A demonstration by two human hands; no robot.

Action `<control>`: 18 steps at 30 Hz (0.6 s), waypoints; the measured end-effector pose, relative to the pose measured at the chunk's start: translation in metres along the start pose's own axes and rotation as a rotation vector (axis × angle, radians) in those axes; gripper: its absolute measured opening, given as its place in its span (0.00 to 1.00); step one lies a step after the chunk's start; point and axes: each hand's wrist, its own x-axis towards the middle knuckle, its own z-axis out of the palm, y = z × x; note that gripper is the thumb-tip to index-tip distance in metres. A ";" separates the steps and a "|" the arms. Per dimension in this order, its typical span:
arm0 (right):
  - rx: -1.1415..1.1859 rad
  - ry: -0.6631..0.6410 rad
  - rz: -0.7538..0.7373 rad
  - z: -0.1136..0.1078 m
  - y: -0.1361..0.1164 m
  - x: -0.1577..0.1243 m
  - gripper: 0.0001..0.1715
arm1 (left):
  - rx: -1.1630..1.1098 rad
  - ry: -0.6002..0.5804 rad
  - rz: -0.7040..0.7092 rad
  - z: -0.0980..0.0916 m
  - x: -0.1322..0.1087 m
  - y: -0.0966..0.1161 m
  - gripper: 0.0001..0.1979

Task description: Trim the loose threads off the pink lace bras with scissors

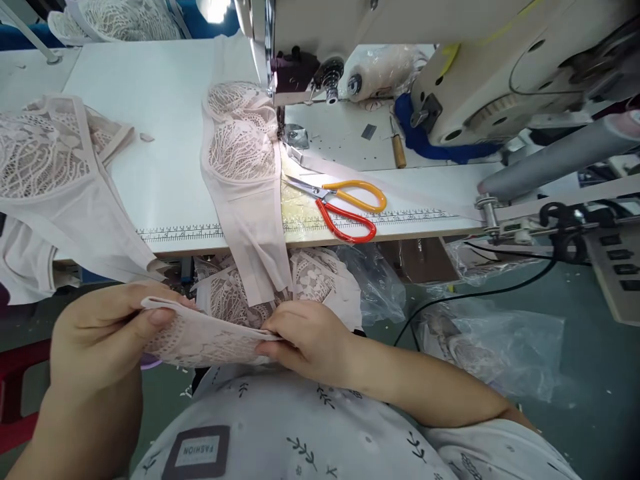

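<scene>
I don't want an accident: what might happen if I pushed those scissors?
The scissors would probably slide, not roll, because they lie flat. They might drop if nudged outward, since the red handle reaches the edge of the table.

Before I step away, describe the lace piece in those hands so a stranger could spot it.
Find the white sewing table; in front of its near edge, above the leaf-print shirt, a pale pink lace panel spans from the left hand to the right hand. Unlike the lace garments draped over that edge, it has a hand at each end.
</scene>
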 end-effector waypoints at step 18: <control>-0.229 -0.259 0.140 -0.053 0.041 -0.055 0.15 | -0.085 0.102 -0.184 -0.003 0.009 -0.046 0.03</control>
